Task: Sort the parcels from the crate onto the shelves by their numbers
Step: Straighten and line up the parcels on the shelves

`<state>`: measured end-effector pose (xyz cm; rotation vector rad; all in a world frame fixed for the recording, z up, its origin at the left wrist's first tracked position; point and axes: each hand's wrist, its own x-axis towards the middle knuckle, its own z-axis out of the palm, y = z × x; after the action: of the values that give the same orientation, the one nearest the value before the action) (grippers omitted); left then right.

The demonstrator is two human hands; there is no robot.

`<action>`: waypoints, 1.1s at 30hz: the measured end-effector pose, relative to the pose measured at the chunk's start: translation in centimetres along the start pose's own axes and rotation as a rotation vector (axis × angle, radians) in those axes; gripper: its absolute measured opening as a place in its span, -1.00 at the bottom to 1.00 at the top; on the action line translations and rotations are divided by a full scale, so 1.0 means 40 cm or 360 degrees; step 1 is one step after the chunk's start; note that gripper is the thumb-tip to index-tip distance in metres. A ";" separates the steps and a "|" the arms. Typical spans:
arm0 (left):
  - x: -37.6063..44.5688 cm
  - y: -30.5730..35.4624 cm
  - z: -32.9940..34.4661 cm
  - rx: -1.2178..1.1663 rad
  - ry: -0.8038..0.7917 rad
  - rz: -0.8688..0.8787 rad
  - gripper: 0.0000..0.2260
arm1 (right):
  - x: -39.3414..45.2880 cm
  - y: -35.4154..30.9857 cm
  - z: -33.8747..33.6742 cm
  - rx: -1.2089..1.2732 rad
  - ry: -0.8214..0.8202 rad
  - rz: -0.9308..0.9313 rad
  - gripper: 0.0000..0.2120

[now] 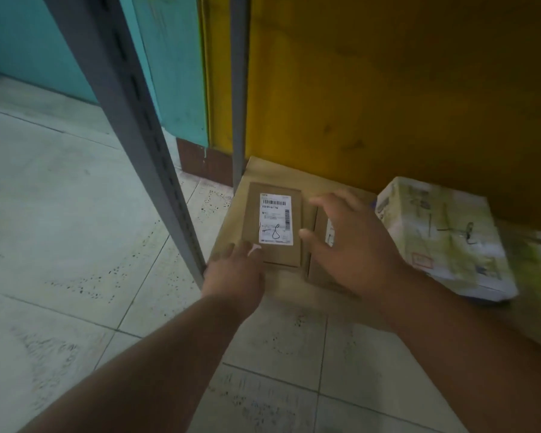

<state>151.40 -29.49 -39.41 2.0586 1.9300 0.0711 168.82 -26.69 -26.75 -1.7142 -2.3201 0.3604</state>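
A small brown cardboard parcel [274, 223] with a white barcode label and a handwritten number lies flat on the low bottom shelf board [294, 175]. My left hand [235, 270] touches its near left corner with straight fingers. A second brown parcel [320, 245] lies right beside it, mostly hidden under my right hand [350, 245], which hovers over it with spread fingers. A white and green printed parcel [441, 232] sits to the right on the same shelf.
A grey slotted shelf upright [144, 120] slants down just left of my left hand; a second upright [239, 89] stands behind. A yellow wall [388, 89] backs the shelf. Pale floor tiles [60, 229] spread to the left and front.
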 end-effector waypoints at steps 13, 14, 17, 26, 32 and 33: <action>0.000 -0.076 0.062 0.0068 0.0062 0.0086 -0.56 | 0.185 0.134 0.292 -0.0102 -0.0635 -0.0048 -0.40; 0.001 -0.084 0.066 0.0049 0.0070 0.0068 -0.55 | 0.190 0.135 0.301 -0.0115 -0.0632 -0.0054 -0.41; 0.005 -0.089 0.076 0.0028 0.0084 0.0054 -0.53 | 0.206 0.140 0.322 -0.0174 -0.0575 -0.0078 -0.43; -0.003 -0.077 0.063 -0.0018 0.0067 0.0046 -0.56 | 0.172 0.128 0.301 -0.0073 -0.0520 0.0015 -0.44; 0.028 0.000 0.027 0.0058 0.0052 0.0224 -0.68 | 0.005 0.154 0.249 -0.0081 -0.0180 0.0407 -0.61; 0.048 0.018 0.018 0.0043 0.0041 0.0270 -0.68 | -0.019 0.164 0.251 -0.0091 -0.0214 0.0451 -0.64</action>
<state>152.46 -27.77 -40.25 2.2457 1.7762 0.1114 171.64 -26.15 -38.42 -2.1146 -2.1946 0.4770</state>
